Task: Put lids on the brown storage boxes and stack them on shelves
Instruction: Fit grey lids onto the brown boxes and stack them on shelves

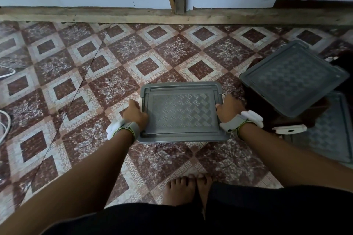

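The person stands barefoot on the patterned tile floor, bent over a grey lid that lies flat just ahead of the toes. The left hand curls round its left edge and the right hand round its right edge, fingers wrapped over by the small white latches. Whatever is under the lid is hidden, and I cannot tell whether it rests on the floor or is held above it. Both wrists carry grey straps with white pads. To the right stands a brown box with a second lid lying askew on it, and another lid lies lower beside it. A wooden beam runs along the wall.
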